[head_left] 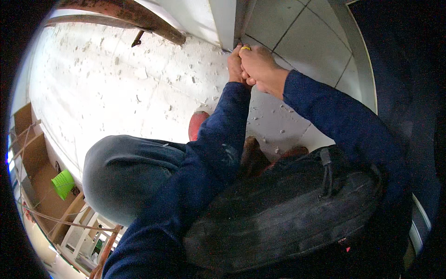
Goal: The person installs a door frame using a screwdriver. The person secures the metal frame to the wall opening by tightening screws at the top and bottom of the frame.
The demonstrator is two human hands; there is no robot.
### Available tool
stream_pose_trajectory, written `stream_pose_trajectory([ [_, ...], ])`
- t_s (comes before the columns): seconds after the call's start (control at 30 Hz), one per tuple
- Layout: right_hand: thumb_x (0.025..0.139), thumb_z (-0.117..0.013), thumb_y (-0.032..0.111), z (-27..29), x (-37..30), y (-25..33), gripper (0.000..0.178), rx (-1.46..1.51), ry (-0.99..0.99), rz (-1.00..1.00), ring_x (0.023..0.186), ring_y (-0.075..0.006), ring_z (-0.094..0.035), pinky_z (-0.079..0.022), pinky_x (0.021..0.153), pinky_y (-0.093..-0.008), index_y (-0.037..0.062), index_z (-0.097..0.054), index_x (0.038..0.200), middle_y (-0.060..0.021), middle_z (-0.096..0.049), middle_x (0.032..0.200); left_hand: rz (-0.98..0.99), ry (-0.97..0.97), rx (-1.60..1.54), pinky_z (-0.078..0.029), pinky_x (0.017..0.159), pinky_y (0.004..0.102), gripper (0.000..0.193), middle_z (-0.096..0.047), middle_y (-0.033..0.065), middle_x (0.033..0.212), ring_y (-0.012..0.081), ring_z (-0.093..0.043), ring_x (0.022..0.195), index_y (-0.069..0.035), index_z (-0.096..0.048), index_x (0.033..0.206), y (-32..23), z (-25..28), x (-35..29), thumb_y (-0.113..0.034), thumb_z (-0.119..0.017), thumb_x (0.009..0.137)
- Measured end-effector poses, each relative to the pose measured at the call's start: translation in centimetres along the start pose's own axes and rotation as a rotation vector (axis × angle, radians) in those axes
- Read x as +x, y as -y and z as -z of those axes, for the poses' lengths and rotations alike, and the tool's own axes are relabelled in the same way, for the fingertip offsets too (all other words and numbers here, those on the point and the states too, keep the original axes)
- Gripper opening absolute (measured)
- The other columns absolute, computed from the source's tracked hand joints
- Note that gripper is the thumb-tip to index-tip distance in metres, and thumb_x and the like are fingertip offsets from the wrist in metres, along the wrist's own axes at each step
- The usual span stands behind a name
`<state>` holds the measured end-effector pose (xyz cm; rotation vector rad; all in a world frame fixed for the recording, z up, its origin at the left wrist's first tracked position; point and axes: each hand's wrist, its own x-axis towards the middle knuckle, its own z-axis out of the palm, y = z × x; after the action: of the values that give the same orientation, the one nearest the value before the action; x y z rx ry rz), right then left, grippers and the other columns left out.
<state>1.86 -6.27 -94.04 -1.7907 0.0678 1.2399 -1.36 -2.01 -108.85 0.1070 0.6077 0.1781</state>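
Note:
Both hands meet at the foot of a pale door post (225, 21), low over the floor. My left hand (235, 69) is closed, its fingers mostly hidden against the other hand. Curled beside and partly over it is my right hand (264, 67), also closed. A small yellow piece (245, 48) shows at the right hand's knuckles; I cannot tell whether it is a ring or part of a tool. Whatever the fingers grip is hidden. Dark blue sleeves cover both forearms.
Pale chips litter the white floor (139, 93). Rusty-brown poles (155, 25) stand at the far left, and grey tiles (302, 37) lie past the post. A green basket (62, 183) sits by brown boards at left. A black bag (283, 214) rests against my body.

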Motion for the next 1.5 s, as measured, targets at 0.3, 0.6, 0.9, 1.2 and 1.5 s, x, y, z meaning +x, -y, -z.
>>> stream_pose_trajectory([
  [0.3,0.097,-0.047,0.024,1.3,3.8,-3.1,0.027,-0.192,-0.095,0.072,0.045,-0.0208,-0.054,-0.037,0.036,-0.0352,0.0017,-0.060,0.088,-0.0104,-0.055,0.060,0.022,-0.118,0.100,-0.049,0.048,0.0398,0.031,-0.063,0.0060,0.072,0.0242,-0.060,0.057,-0.012,-0.060,0.088,0.7,1.4,1.6,-0.036,-0.045,0.100],
  [0.6,0.100,-0.050,0.028,1.0,0.2,-0.8,0.021,-0.025,0.009,0.059,0.042,-0.0095,-0.041,-0.029,0.033,-0.0276,0.0085,-0.059,0.102,0.0007,-0.047,0.063,0.049,0.267,-0.098,-0.044,0.040,0.0387,0.041,-0.058,0.0064,0.063,0.0237,-0.055,0.048,-0.014,-0.058,0.084,-0.8,3.4,2.4,-0.045,-0.040,0.103],
  [0.9,0.094,-0.047,0.023,5.0,13.6,-6.8,0.026,-0.281,0.060,0.265,0.039,-0.0246,-0.049,-0.037,0.036,-0.0414,0.0097,-0.060,0.076,-0.0081,-0.062,0.062,0.006,-0.154,-0.062,-0.044,0.038,0.0356,0.039,-0.060,0.0036,0.063,0.0181,-0.055,0.046,-0.010,-0.059,0.082,2.3,-2.5,2.7,-0.039,-0.040,0.101],
  [1.2,0.096,-0.047,0.030,6.3,4.9,-4.6,0.036,-0.341,0.029,-0.076,0.043,-0.0196,-0.052,-0.035,0.035,-0.0361,0.0013,-0.058,0.076,-0.0088,-0.055,0.058,0.106,-0.100,0.050,-0.031,0.032,0.0364,0.039,-0.049,0.0000,0.053,0.0173,-0.043,0.038,-0.016,-0.056,0.085,5.9,3.3,3.1,-0.047,-0.040,0.104],
  [1.5,0.100,-0.048,0.038,11.5,3.9,-3.3,0.035,-0.646,0.312,0.219,0.051,-0.0131,-0.054,-0.042,0.041,-0.0305,0.0044,-0.059,0.102,-0.0041,-0.056,0.071,-0.283,-0.353,0.262,-0.039,0.051,0.0314,0.032,-0.056,0.0015,0.076,0.0151,-0.052,0.060,-0.011,-0.067,0.105,2.9,0.8,2.3,-0.039,-0.053,0.101],
])
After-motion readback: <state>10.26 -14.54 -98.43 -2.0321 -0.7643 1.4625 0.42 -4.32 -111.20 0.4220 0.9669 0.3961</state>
